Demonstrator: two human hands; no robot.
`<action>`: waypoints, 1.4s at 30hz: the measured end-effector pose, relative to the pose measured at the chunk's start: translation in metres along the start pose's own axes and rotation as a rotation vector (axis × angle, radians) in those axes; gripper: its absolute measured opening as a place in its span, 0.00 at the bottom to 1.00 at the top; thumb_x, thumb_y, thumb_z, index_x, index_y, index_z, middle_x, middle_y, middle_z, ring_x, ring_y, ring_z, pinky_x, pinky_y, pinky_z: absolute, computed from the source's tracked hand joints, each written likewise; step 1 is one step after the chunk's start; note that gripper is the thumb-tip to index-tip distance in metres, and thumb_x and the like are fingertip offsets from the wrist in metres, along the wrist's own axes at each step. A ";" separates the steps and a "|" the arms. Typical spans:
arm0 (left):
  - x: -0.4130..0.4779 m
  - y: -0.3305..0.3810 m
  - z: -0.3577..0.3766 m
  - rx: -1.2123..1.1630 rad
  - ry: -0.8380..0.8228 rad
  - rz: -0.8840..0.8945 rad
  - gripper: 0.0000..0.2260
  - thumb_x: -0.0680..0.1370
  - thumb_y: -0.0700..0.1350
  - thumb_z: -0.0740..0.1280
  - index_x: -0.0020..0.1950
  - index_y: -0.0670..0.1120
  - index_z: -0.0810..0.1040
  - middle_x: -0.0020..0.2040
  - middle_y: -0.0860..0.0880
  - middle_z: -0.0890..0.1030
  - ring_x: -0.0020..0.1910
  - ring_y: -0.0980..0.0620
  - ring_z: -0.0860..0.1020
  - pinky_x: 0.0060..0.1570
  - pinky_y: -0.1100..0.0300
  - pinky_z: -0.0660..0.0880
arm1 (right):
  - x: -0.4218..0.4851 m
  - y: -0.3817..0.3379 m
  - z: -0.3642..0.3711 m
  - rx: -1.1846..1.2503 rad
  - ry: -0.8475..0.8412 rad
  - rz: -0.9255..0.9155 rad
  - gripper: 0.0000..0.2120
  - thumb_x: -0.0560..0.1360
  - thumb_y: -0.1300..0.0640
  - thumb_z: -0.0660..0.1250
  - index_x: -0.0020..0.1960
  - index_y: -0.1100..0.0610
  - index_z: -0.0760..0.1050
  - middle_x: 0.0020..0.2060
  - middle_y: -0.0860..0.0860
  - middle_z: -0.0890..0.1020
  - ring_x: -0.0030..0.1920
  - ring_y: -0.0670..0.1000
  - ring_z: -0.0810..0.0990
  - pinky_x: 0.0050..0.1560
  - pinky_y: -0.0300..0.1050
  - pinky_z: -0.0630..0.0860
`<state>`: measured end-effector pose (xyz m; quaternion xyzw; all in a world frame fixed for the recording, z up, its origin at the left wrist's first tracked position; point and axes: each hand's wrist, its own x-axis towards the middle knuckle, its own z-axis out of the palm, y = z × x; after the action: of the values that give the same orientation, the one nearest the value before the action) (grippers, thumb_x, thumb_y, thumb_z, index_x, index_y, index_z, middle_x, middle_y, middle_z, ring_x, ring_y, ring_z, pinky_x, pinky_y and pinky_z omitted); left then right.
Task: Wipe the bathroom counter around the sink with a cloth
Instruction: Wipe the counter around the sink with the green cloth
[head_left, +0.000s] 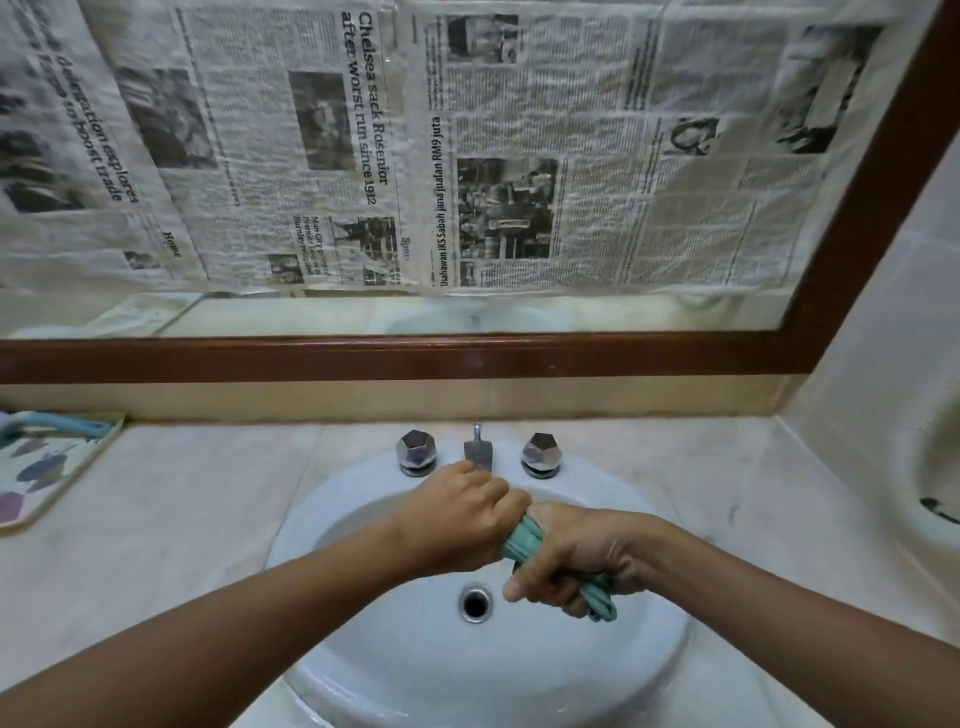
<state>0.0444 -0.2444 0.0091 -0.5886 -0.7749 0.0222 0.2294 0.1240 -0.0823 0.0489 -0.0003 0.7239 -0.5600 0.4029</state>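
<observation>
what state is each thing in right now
cloth: twisted, gripped by both hands over the sink
left hand: shut on cloth
right hand: shut on cloth
tap: no water running
drain: open, unplugged
mirror: mostly covered with newspaper

One sink (363, 670) sits in the counter, with two tap knobs (416, 451) and one spout (478, 453) at its back rim and one drain (475, 603) in its bowl. Two hands (460, 517) over the sink share one cloth (524, 543). One tray (78, 457) lies left of the sink.
</observation>
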 end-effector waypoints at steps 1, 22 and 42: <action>0.003 -0.003 0.003 0.000 -0.078 -0.028 0.12 0.69 0.53 0.68 0.44 0.45 0.79 0.31 0.49 0.79 0.27 0.47 0.78 0.26 0.59 0.72 | 0.001 -0.002 -0.003 -0.091 0.076 -0.008 0.13 0.70 0.66 0.72 0.40 0.57 0.68 0.26 0.51 0.72 0.23 0.47 0.65 0.23 0.37 0.65; 0.025 0.003 -0.014 -0.643 -0.520 -0.745 0.04 0.72 0.43 0.66 0.39 0.44 0.75 0.32 0.48 0.76 0.34 0.47 0.78 0.32 0.58 0.73 | 0.032 -0.013 -0.014 -1.473 0.727 -0.205 0.17 0.70 0.64 0.64 0.58 0.58 0.67 0.47 0.58 0.79 0.46 0.62 0.79 0.36 0.48 0.68; 0.049 0.199 0.111 -0.864 -0.242 -0.698 0.33 0.65 0.58 0.59 0.69 0.49 0.70 0.65 0.52 0.73 0.62 0.49 0.73 0.57 0.53 0.71 | -0.134 0.252 -0.031 0.072 1.331 0.238 0.07 0.76 0.66 0.60 0.46 0.62 0.77 0.40 0.57 0.81 0.37 0.53 0.78 0.36 0.44 0.71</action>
<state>0.1713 -0.1120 -0.1342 -0.3311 -0.8829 -0.3070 -0.1288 0.3102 0.0973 -0.0764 0.4378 0.7937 -0.4164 -0.0702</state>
